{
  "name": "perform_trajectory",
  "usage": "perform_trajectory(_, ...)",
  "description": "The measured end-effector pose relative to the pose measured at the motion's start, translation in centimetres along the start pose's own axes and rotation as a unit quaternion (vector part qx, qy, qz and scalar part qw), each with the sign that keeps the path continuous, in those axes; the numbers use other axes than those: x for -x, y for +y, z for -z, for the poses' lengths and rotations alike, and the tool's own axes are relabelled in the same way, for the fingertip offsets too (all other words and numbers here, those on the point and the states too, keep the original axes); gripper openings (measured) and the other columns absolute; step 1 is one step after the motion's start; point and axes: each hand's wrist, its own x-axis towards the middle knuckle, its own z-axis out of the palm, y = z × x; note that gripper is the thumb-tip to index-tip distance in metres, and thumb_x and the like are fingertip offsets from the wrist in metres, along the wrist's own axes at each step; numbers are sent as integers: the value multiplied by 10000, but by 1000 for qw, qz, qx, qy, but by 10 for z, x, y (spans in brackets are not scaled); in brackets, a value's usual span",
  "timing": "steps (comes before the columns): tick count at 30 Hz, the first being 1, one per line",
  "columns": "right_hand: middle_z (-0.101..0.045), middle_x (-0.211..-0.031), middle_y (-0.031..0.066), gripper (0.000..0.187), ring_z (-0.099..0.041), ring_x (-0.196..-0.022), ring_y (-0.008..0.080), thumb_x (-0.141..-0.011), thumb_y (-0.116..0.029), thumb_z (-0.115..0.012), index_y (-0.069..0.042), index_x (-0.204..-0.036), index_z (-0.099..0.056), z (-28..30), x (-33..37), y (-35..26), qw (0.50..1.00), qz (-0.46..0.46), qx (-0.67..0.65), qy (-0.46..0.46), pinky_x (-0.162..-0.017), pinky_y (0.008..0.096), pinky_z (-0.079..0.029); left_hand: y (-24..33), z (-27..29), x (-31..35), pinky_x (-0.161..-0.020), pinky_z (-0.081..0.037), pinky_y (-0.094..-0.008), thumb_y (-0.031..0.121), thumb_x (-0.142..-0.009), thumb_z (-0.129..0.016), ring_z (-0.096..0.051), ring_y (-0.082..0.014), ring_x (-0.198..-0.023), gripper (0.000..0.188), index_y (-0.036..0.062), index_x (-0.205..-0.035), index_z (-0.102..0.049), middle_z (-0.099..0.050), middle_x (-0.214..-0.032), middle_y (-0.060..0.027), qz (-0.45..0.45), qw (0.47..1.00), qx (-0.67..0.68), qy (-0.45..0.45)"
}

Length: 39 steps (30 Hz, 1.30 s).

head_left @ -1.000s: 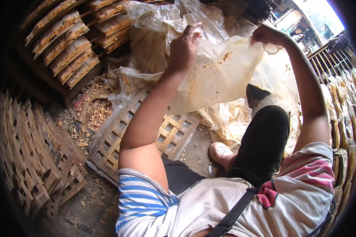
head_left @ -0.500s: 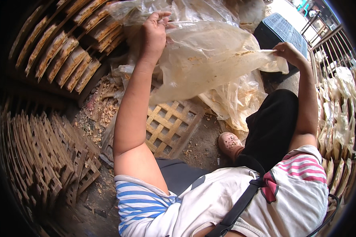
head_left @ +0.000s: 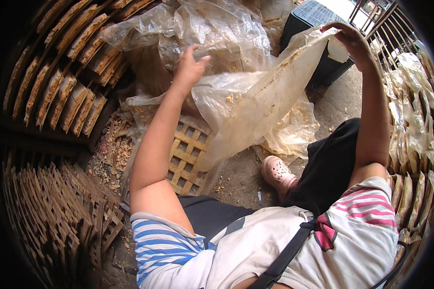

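Note:
High on the right, my right hand (head_left: 349, 41) pinches the upper corner of a cloudy plastic sheet (head_left: 263, 111) speckled with tan crumbs. The sheet slants down to the left, its lower end over a woven lattice tray (head_left: 185, 154). My left hand (head_left: 190, 67) is open, thumb and fingers apart and somewhat blurred, just above the sheet's left part, with nothing visible in it. Behind that hand lies a heap of crumpled clear plastic (head_left: 217, 29). More stained plastic (head_left: 294, 137) rests on the floor behind the held sheet.
At upper left, a rack holds several crumb-edged slabs (head_left: 62, 96). Wooden lattice trays (head_left: 58, 207) stand stacked at lower left. A dark crate (head_left: 294, 29) is beyond the plastic. Plastic-draped racks (head_left: 410, 115) line the right. Crumbs (head_left: 108, 154) litter the floor by my shoe (head_left: 278, 173).
My right hand has risen and pulled the sheet's corner upward, so it now hangs diagonally. My left hand has come off the plastic and lowered. The view has shifted slightly.

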Motion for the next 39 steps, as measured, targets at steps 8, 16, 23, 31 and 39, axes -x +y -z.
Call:
perform_trajectory(8,-727,-1027,71,290,-681,-904,142,-1002,-249,-630,-35,-1190,-686,-41,-19,-2,978,17,206,25,-816,292,-544,135,-27,64,-1049,-464,-472,319,-910,-733,-619,-375,-1209,750,85,-1517,-358,-674,-1220,-237,-108,970,-55,-213)
perform_trajectory(16,-704,-953,131,259,-687,-853,226,-1029,-190,-546,24,-1133,-649,-57,-27,-26,994,-82,-66,-30,-765,377,-562,68,-12,22,-1123,-387,-489,165,-881,-733,-541,-364,-1312,608,167,-1443,-502,-608,-1352,-218,-233,905,-298,195)
perform_trajectory(23,-679,-988,116,298,-655,-930,238,-1059,-260,-464,-17,-1125,-624,-95,-38,-23,885,-73,-396,234,-883,429,-520,139,-9,52,-1143,-346,-500,226,-916,-703,-480,-357,-1355,629,51,-1451,-423,-532,-1398,-200,-404,899,3,169)
perform_trajectory(31,-654,-1033,88,354,-608,-1041,240,-1077,-332,-384,-52,-1124,-595,-107,-15,-108,671,100,-655,332,-1043,529,-421,171,-14,78,-1086,-413,-454,456,-909,-742,-489,-341,-1348,923,-20,-1515,-234,-505,-1366,-305,-210,952,214,-66)
perform_trajectory(39,-573,-941,11,366,-557,-914,180,-946,-376,-623,-90,-1163,-554,-150,20,-166,627,-5,-737,250,-1010,415,-399,169,-25,76,-940,-533,-342,265,-980,-698,-659,-245,-1109,661,-74,-1426,-346,-654,-1182,-197,-17,910,392,-137)
